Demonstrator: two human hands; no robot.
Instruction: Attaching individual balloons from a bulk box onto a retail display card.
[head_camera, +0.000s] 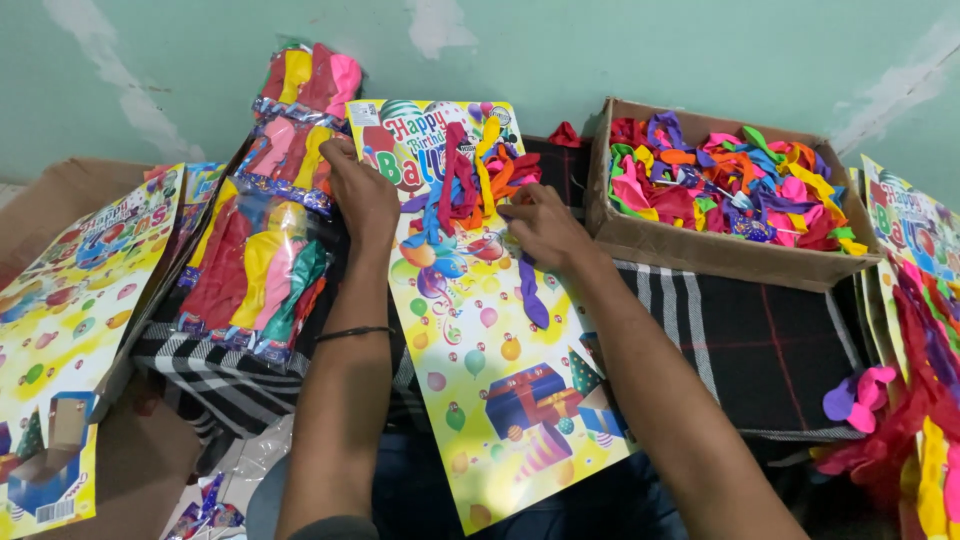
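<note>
Fingers of the right hand (545, 228) pinch a purple balloon (531, 292) against the printed display card (500, 400); left hand (362, 190) presses flat on the card's upper left edge. Cardboard box of loose balloons (725, 250) sits right of the card.

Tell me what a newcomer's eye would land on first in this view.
First, the bright printed card in the middle, where the left hand presses its upper edge and the right hand works among loose balloons bunched at its top. Next, the cardboard box at upper right, heaped with uninflated balloons in many colours. At left lie clear balloon packets.
</note>
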